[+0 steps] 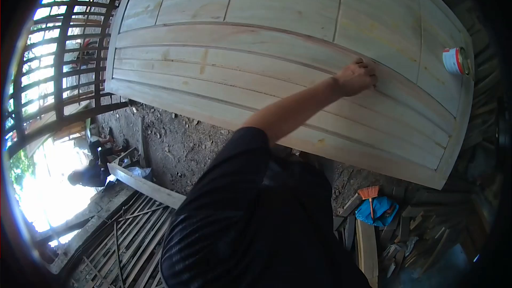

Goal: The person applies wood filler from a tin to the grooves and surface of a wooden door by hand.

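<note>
My left hand (pixel 356 79) reaches across a large pale wooden panel (pixel 277 0) and rests on its slatted part, near a long raised strip. The fingers are curled closed against the wood. A small dark bit shows at the fingertips, but what it is I cannot make out. Yellowish smears and patches mark the panel's boards and slats. A red and white can (pixel 453 61) stands near the panel's right edge, to the right of the hand. My right hand is out of sight.
Below the panel, an orange brush-like broom (pixel 369 194) lies on a blue plastic bag (pixel 381 212), beside timber offcuts (pixel 368 250). A long board (pixel 146 186) and stacked thin strips (pixel 133 240) are at lower left. Another person (pixel 93 173) sits near the bright opening.
</note>
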A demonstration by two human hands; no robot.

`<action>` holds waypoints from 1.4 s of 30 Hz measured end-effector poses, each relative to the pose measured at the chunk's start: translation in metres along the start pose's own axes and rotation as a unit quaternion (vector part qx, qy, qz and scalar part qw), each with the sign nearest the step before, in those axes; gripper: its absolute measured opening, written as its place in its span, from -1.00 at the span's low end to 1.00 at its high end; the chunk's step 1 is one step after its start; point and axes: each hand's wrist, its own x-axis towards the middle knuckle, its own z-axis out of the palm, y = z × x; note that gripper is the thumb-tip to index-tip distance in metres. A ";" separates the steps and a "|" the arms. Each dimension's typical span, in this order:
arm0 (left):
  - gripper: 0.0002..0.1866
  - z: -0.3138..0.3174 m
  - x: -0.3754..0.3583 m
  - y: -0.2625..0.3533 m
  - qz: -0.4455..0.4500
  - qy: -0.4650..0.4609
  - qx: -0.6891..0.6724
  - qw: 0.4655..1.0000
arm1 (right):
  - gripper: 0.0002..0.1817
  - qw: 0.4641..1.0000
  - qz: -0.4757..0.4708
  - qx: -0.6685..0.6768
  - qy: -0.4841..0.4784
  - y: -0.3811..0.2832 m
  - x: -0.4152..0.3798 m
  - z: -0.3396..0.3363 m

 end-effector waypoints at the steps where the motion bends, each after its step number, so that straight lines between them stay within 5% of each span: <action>1: -0.82 -0.017 -0.020 -0.016 0.014 -0.004 0.026 1.000 | -0.53 1.000 0.009 0.014 -0.007 -0.005 -0.005 0.005; 7: -0.77 -0.183 -0.213 -0.171 0.030 -0.039 0.128 0.991 | -0.55 0.991 0.041 0.124 -0.027 -0.035 0.011 0.034; 9: -0.85 -0.219 -0.259 -0.196 -0.110 -0.041 0.124 0.985 | -0.55 0.987 0.044 0.156 -0.021 -0.046 0.025 0.045; 11: -0.84 -0.212 -0.241 -0.194 -0.044 -0.041 0.105 0.993 | -0.52 0.875 0.155 0.455 0.057 -0.043 0.018 0.047; 14: -0.81 -0.174 -0.199 -0.170 0.072 0.022 0.121 0.990 | -0.59 0.877 0.170 0.443 0.072 -0.063 0.004 0.044; 18: -0.82 -0.141 -0.174 -0.141 0.000 -0.011 0.036 0.999 | -0.56 0.948 0.152 0.279 0.031 -0.142 -0.017 0.045; 21: -0.80 -0.182 -0.233 -0.189 0.012 0.042 0.075 0.996 | -0.60 0.964 0.140 0.225 -0.017 -0.155 -0.012 0.065; 22: -0.79 -0.212 -0.270 -0.218 -0.006 -0.002 0.104 0.995 | -0.60 0.964 0.147 0.221 -0.012 -0.159 -0.014 0.080; 25: -0.84 -0.307 -0.369 -0.294 -0.033 -0.055 0.167 0.984 | -0.61 0.897 0.190 0.399 0.025 -0.170 -0.006 0.120; 27: -0.86 -0.320 -0.374 -0.304 -0.044 -0.049 0.129 0.989 | -0.56 0.937 0.115 0.326 0.044 -0.190 -0.015 0.143; 28: -0.85 -0.321 -0.371 -0.306 -0.061 -0.045 0.097 0.992 | -0.49 0.983 -0.072 0.155 0.071 -0.166 -0.014 0.166; 30: -0.84 -0.258 -0.327 -0.292 0.087 0.016 0.091 0.992 | -0.46 0.985 -0.027 0.160 0.058 -0.184 -0.027 0.178; 33: -0.86 -0.177 -0.219 -0.203 0.074 0.043 0.005 0.996 | -0.42 0.976 0.038 0.208 0.048 -0.194 -0.038 0.202; 34: -0.84 -0.153 -0.191 -0.178 0.045 -0.033 0.038 0.998 | -0.41 0.967 0.055 0.246 0.039 -0.193 -0.045 0.213; 37: -0.82 -0.141 -0.185 -0.179 0.071 -0.006 0.011 0.997 | -0.42 0.959 0.148 0.240 0.030 -0.278 -0.098 0.155; 38: -0.81 -0.153 -0.202 -0.191 0.056 -0.054 0.038 0.996 | -0.47 0.918 0.183 0.342 0.079 -0.239 -0.086 0.195; 39: -0.82 -0.170 -0.217 -0.200 0.052 0.001 0.016 0.999 | -0.47 0.911 0.188 0.355 0.091 -0.230 -0.091 0.203; 41: -0.84 -0.206 -0.226 -0.199 0.029 0.024 0.011 0.999 | -0.49 0.765 0.267 0.571 0.133 -0.219 -0.099 0.221; 42: -0.83 -0.202 -0.224 -0.198 0.004 -0.010 0.023 1.000 | -0.51 0.774 0.259 0.563 0.126 -0.205 -0.104 0.234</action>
